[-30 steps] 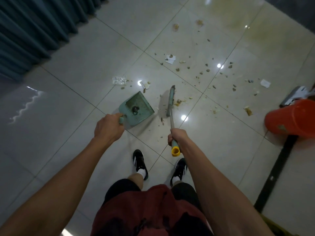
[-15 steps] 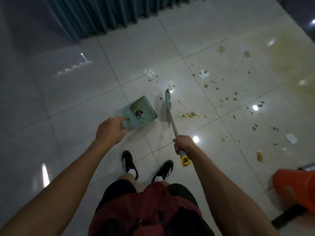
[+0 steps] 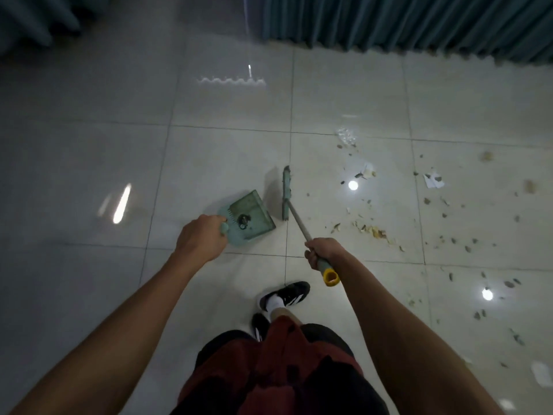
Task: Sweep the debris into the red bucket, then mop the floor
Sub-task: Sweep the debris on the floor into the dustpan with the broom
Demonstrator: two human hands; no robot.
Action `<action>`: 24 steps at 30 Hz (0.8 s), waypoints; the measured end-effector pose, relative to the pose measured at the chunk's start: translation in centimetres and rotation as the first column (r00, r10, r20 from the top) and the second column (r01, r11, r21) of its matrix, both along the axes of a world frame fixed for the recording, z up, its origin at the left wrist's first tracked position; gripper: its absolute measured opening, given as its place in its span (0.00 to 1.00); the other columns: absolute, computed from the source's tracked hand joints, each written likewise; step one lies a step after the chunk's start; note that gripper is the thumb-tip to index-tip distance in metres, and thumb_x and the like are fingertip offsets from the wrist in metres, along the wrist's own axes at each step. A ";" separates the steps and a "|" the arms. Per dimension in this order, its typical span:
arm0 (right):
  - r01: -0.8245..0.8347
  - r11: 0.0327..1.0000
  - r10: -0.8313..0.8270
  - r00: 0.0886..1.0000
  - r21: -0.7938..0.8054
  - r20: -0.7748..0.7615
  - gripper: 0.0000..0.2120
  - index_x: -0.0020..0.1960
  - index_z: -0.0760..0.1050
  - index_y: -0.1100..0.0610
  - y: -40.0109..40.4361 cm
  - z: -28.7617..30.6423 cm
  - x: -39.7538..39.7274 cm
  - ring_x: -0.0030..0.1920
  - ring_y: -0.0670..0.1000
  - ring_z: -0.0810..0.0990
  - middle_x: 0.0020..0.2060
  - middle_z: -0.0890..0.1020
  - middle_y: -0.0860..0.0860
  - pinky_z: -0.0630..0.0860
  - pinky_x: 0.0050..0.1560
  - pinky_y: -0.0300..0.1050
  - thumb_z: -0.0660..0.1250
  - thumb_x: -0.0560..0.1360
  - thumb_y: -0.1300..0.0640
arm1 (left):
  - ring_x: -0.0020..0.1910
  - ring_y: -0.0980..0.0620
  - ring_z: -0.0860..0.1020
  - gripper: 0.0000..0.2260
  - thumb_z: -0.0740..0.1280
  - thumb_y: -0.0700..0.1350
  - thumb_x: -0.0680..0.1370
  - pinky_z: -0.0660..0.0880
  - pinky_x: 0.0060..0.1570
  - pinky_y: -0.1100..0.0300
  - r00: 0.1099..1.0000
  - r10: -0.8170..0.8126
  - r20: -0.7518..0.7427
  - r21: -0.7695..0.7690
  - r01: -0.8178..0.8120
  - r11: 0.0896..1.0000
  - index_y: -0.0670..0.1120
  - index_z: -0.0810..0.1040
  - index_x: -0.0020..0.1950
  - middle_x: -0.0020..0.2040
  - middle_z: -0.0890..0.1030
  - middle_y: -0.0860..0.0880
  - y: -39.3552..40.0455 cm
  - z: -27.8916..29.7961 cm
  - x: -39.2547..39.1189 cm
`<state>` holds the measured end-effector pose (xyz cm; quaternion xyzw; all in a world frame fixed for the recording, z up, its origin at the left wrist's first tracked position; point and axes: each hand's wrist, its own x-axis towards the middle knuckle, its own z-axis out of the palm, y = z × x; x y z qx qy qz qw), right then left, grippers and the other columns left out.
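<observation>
Left hand (image 3: 200,238) grips the handle of the green dustpan (image 3: 247,217), fingers curled round it; pan sits low over the tiled floor (image 3: 89,145), something small and dark inside. Right hand (image 3: 324,252) holds the broom (image 3: 287,193) near its yellow cap, fingers wrapped tight. Broom head stands just at 3 o'clock of the pan. Debris (image 3: 372,230) lies scattered at 3 o'clock of the broom. Teal curtain (image 3: 404,22) at 12 o'clock.
</observation>
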<state>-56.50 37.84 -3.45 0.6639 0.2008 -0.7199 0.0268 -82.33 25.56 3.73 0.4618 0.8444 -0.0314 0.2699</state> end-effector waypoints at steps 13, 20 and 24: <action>-0.026 0.973 -0.024 0.976 -0.230 -0.215 0.03 0.55 0.63 0.61 -9.2 -0.4 0.7 0.19 0.42 0.66 0.36 0.75 0.56 0.67 0.18 0.33 0.54 0.84 0.61 | 0.43 0.41 0.82 0.09 0.64 0.42 0.73 0.75 0.40 0.57 0.984 0.176 0.006 -0.057 -0.176 0.983 0.50 0.80 0.50 0.47 0.83 0.45 -15.2 -1.1 2.5; -0.140 0.970 0.122 0.988 -0.199 -0.098 0.05 0.58 0.65 0.63 -9.6 -1.2 5.6 0.20 0.44 0.68 0.38 0.79 0.60 0.70 0.19 0.35 0.57 0.83 0.62 | 0.44 0.40 0.82 0.06 0.65 0.42 0.73 0.74 0.40 0.57 0.987 0.158 0.011 -0.098 -0.156 0.983 0.51 0.79 0.47 0.47 0.83 0.44 -15.3 -1.6 5.4; -0.670 0.740 0.641 0.729 0.056 0.240 0.09 0.57 0.72 0.67 -8.3 -2.0 8.0 0.26 0.50 0.77 0.42 0.82 0.60 0.75 0.25 0.41 0.61 0.80 0.61 | 0.45 0.40 0.82 0.06 0.66 0.45 0.74 0.78 0.44 0.54 0.990 0.141 0.006 -0.095 -0.139 0.986 0.51 0.80 0.50 0.47 0.83 0.44 -13.9 -1.7 7.6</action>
